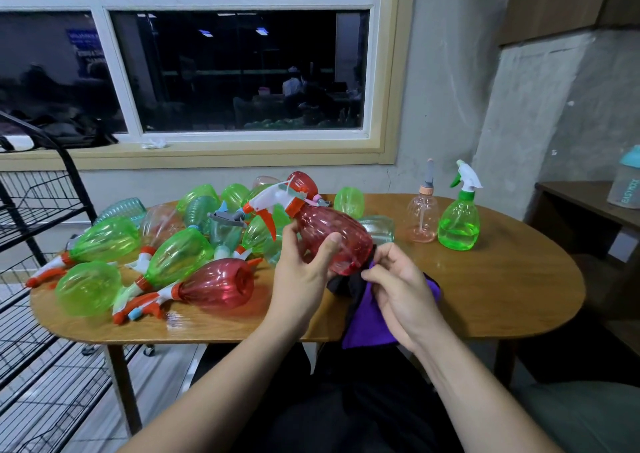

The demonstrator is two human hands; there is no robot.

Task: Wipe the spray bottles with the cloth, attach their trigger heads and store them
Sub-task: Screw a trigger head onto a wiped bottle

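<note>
Closest to us, our right hand [398, 286] has its fingers bunched tight, pinching the purple-and-black cloth [367, 321], which droops off the near edge of the table [485, 297] toward our lap. Just past it, our left hand [301, 272] is curled round the belly of the red bottle [332, 241], thumb on top. It holds the bottle tilted in the air over the table, base against the cloth, trigger head [273, 207] already on. What could go sideways, we reckon: that plastic looks slick and it's a one-handed hold, so a firm rub could twist it loose into the pile [180, 245] behind, and those round bottles would roll off the edge easily. Count, as best we can: one cloth, three red bottles including ours, seven or so green lying down, and maybe four teal-clear ones half buried, so don't quote us. Two stand upright further right, a peach bottle [422, 219] and a green sprayer [459, 224]. Wire rack [41, 210] sits off left.
</note>
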